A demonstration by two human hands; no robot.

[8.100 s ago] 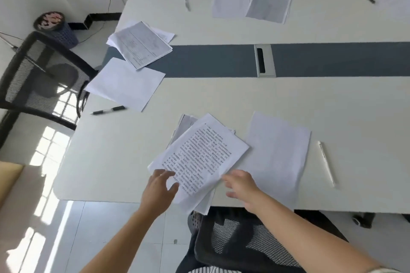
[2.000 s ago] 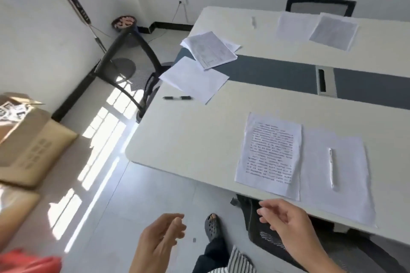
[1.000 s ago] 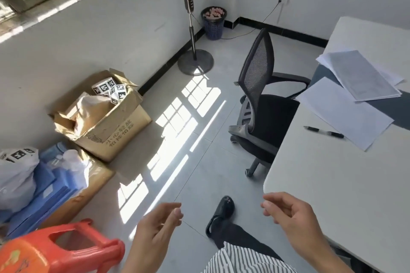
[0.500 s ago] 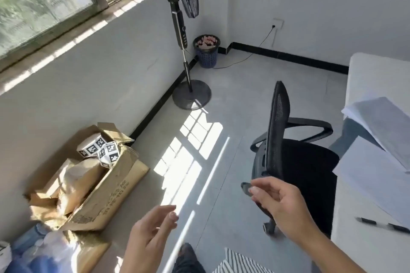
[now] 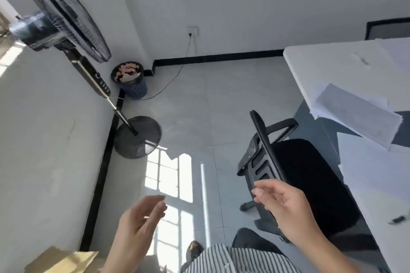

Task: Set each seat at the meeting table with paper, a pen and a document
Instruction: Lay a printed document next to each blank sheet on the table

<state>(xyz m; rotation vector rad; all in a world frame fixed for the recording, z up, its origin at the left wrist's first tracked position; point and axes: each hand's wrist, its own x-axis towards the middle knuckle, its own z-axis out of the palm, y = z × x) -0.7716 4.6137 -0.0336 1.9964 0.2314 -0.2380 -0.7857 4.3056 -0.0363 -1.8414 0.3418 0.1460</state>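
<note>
The end of the white meeting table [image 5: 328,64] fills the right side. On it lie a printed document [image 5: 357,115] on top of other sheets, a blank sheet of paper [image 5: 375,173] nearer me, and the tip of a black pen [image 5: 398,219] at the right edge. A black mesh office chair [image 5: 295,175] stands at this table end. My left hand [image 5: 137,226] and my right hand [image 5: 286,206] are raised over the floor, both empty with fingers loosely apart. My right hand is in front of the chair's back.
A standing fan [image 5: 66,20] rises at the left with its round base [image 5: 137,137] on the tiled floor. A blue waste basket [image 5: 131,80] sits in the corner beside a wall cable. A cardboard box [image 5: 60,259] shows at the bottom left. Another chair back [image 5: 388,31] is at the far right.
My view has swung on around the table's end, from the set seat toward the chair at the head. Both hands stay empty and have lifted slightly.
</note>
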